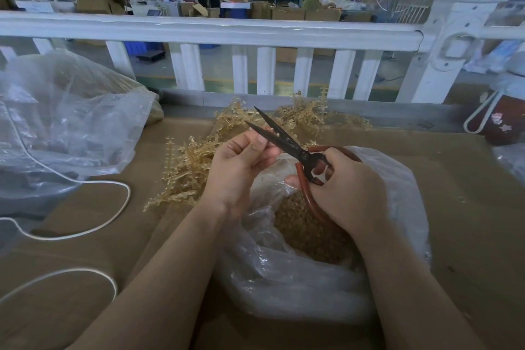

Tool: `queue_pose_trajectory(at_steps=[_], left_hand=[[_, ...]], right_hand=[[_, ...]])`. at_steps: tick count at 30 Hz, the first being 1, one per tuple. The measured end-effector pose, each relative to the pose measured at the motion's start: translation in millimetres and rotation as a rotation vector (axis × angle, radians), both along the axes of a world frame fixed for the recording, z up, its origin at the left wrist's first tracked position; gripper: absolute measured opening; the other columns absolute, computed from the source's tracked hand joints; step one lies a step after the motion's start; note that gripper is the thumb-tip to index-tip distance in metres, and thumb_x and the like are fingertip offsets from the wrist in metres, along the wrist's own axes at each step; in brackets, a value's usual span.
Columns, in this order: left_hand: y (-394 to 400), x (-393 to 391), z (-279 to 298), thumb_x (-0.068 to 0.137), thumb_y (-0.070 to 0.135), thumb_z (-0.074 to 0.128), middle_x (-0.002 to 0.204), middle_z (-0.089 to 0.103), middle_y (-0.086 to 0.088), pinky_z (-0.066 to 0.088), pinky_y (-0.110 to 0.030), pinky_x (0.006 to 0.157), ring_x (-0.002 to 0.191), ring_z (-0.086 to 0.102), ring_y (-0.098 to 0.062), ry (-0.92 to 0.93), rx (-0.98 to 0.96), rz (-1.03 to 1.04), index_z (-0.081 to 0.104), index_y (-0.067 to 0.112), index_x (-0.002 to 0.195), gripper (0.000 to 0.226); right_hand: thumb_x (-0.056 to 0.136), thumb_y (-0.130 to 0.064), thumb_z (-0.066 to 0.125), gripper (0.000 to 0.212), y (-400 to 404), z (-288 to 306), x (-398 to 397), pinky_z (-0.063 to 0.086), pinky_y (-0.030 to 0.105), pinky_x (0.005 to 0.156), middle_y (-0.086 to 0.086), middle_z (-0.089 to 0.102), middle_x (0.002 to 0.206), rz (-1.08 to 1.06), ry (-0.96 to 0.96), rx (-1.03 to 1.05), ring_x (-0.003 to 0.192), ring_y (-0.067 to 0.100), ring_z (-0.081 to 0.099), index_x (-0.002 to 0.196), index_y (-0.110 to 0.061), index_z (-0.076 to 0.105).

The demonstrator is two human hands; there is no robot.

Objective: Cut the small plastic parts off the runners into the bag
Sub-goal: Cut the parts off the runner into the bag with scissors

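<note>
our right hand (345, 187) grips the scissors (284, 139), blades apart and pointing up-left; our left hand (241, 167), fingers pinched on something too small to tell, sits beside them above the bag (397, 179); the runners (187, 167) lie just left.

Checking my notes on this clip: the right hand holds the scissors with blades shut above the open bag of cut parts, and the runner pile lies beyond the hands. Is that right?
Not quite. In the head view the scissors in the right hand have their blades apart, not shut. The rest stands: they are above the open bag of cut parts, and the runner pile lies beyond the hands.
</note>
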State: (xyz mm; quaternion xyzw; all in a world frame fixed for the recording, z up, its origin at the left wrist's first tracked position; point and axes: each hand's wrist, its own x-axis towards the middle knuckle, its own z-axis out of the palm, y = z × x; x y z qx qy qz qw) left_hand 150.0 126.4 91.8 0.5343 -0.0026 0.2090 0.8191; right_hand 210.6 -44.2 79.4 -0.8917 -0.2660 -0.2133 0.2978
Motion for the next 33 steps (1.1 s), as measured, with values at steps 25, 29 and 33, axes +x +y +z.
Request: queue_pose_trajectory(at_steps=[25, 29, 33], left_hand=[[-2.2, -0.8, 0.6, 0.095, 0.004, 0.059, 0.082, 0.071, -0.009, 0.055, -0.026, 0.082, 0.079, 0.067, -0.014, 0.011, 0.143, 0.087, 0.067, 0.004, 0.086, 0.012], [-2.7, -0.8, 1.6, 0.092, 0.005, 0.061, 0.081, 0.07, -0.009, 0.054, -0.025, 0.082, 0.078, 0.067, -0.014, 0.002, 0.15, 0.082, 0.068, 0.004, 0.086, 0.01], [-2.0, -1.0, 1.4, 0.091, 0.008, 0.063, 0.079, 0.07, -0.007, 0.054, -0.024, 0.08, 0.077, 0.067, -0.013, -0.009, 0.145, 0.073, 0.069, 0.006, 0.085, 0.009]], right_hand=[[0.065, -0.095, 0.035, 0.066, 0.4, 0.7, -2.5, 0.026, 0.009, 0.053, -0.027, 0.043, 0.066, -0.041, -0.083, 0.038, 0.058, -0.01, 0.04, 0.077, -0.034, 0.055], [0.065, -0.095, 0.038, 0.066, -0.3, 0.1, -1.7, 0.028, 0.01, 0.053, -0.024, 0.05, 0.071, -0.03, -0.077, 0.039, 0.06, -0.01, 0.043, 0.079, -0.033, 0.056], [0.069, -0.092, 0.042, 0.063, 0.0, -0.1, -2.7, 0.026, 0.01, 0.051, -0.024, 0.046, 0.065, -0.038, -0.118, 0.055, 0.056, -0.01, 0.042, 0.074, -0.031, 0.055]])
